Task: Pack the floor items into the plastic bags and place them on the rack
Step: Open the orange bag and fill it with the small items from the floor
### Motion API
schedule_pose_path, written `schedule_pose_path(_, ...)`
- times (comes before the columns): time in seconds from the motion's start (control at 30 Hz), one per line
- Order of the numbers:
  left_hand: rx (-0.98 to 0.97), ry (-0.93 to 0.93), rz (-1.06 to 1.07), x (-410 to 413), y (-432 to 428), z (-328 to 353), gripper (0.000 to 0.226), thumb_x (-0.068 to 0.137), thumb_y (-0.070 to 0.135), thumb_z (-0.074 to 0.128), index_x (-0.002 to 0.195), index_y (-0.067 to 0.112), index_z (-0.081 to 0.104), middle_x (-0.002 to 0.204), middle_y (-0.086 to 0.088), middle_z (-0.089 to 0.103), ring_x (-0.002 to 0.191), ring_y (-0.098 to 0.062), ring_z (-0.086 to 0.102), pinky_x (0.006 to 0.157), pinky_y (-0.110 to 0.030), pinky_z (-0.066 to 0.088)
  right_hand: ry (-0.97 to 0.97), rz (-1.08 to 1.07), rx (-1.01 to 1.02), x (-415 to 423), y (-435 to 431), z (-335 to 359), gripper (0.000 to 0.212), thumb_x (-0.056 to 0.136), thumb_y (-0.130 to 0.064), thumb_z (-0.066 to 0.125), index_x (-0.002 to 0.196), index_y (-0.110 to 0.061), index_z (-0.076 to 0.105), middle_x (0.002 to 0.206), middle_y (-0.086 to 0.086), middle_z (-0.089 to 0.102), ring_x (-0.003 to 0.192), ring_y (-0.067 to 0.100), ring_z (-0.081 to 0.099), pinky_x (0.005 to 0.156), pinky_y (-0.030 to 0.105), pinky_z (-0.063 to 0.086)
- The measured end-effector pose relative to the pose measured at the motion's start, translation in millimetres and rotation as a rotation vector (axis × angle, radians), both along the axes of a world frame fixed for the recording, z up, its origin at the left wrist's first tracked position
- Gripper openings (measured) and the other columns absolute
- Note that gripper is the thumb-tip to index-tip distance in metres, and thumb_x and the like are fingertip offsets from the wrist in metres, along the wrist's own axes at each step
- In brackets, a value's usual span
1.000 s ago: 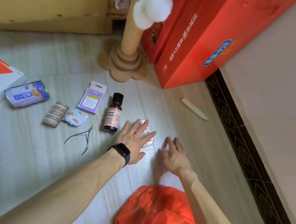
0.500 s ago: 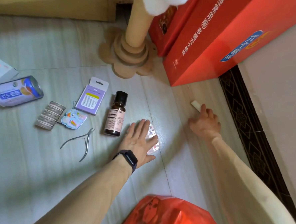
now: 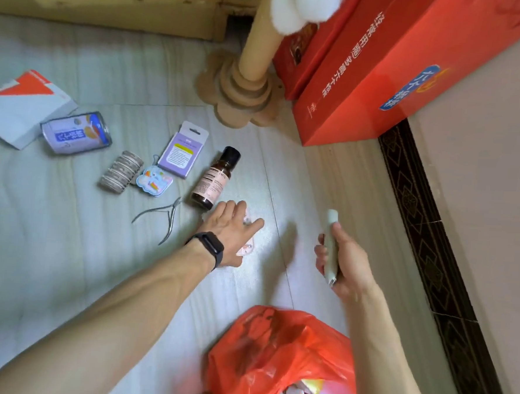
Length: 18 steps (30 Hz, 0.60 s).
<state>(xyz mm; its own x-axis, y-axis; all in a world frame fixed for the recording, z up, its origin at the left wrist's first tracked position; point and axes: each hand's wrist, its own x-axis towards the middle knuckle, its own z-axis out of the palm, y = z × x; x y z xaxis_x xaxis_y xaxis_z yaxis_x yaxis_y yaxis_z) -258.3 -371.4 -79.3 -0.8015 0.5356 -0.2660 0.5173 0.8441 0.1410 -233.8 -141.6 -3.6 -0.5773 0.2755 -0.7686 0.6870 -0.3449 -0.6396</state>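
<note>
Lying flat and spread, left hand (image 3: 230,233) covers a small packet (image 3: 247,248); right hand (image 3: 346,264) grips a pale stick (image 3: 331,221)

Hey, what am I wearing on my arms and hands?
No sleeves or gloves in view. A black band with a rectangular face sits on the wrist of the left hand. The right hand has no watch or visible rings.
</note>
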Motion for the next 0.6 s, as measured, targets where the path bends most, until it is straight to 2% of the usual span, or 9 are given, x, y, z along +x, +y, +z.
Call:
schedule_pose_path(0.1,0.005,0.043,0.018,18.8,-26.1,22.5,0.083,0.061,0.052,0.068,0.134,0.029,0.037,0.130,-0.014,0.039,0.110,-0.034,0.042,0.095,-0.041,0.033,0.085,-0.092,-0.186,64.1,-8.7,54.4,0.029,0.095,-0.040,0.060,0.106,-0.013,0.059,0.077,-0.001,0.057,0.046,0.007,0.045,0.034,0.018,0.038)
schedule_pose_path(0.2,0.109,0.049,0.069,39.6,-34.3,64.3,0.082,0.059,0.061,0.065,0.132,0.033,0.041,0.129,-0.009,0.040,0.115,-0.032,0.043,0.098,-0.041,0.031,0.163,-0.210,-0.360,146.3,-17.8,97.5,0.031,0.093,-0.041,0.059,0.111,-0.016,0.065,0.072,-0.001,0.051,0.039,0.006,0.039,0.028,0.017,0.034)
schedule_pose_path(0.33,0.367,0.019,0.153,84.3,-19.1,126.5,0.079,0.060,0.072,0.059,0.127,0.034,0.041,0.126,-0.004,0.043,0.115,-0.028,0.044,0.100,-0.039,0.032,0.104,-0.436,-0.536,254.3,-34.0,102.8,0.036,0.095,-0.043,0.053,0.087,-0.010,0.063,0.059,-0.002,0.037,0.030,0.006,0.031,0.026,0.014,0.027)
schedule_pose_path(0.4,0.478,0.036,0.091,117.3,-2.2,161.0,0.079,0.060,0.075,0.055,0.125,0.034,0.041,0.122,-0.001,0.045,0.111,-0.025,0.046,0.097,-0.038,0.036,0.041,-0.580,-0.586,297.2,-41.6,93.4,0.032,0.097,-0.036,0.050,0.088,-0.007,0.060,0.061,0.001,0.043,0.031,0.008,0.037,0.027,0.015,0.031)
schedule_pose_path(0.47,0.547,0.059,-0.028,151.4,15.2,187.6,0.077,0.061,0.076,0.055,0.124,0.035,0.039,0.120,0.000,0.045,0.107,-0.022,0.047,0.094,-0.037,0.039,-0.032,-0.680,-0.549,321.6,-44.6,78.8,0.022,0.099,-0.024,0.049,0.095,-0.004,0.058,0.069,0.009,0.054,0.035,0.013,0.048,0.029,0.020,0.041)
schedule_pose_path(0.53,0.555,0.071,-0.201,185.2,32.0,204.9,0.076,0.061,0.073,0.059,0.123,0.035,0.037,0.123,0.000,0.043,0.106,-0.023,0.047,0.092,-0.037,0.041,-0.074,-0.693,-0.470,333.7,-44.0,68.8,0.018,0.100,-0.015,0.048,0.104,-0.001,0.058,0.076,0.013,0.060,0.039,0.015,0.054,0.033,0.020,0.046)
schedule_pose_path(0.6,0.489,0.068,-0.393,213.3,45.9,207.1,0.075,0.061,0.069,0.061,0.123,0.033,0.039,0.128,-0.004,0.041,0.109,-0.026,0.045,0.091,-0.038,0.043,-0.109,-0.624,-0.362,339.8,-41.8,61.7,0.017,0.100,-0.013,0.050,0.104,0.001,0.060,0.072,0.010,0.063,0.040,0.011,0.054,0.033,0.017,0.043)
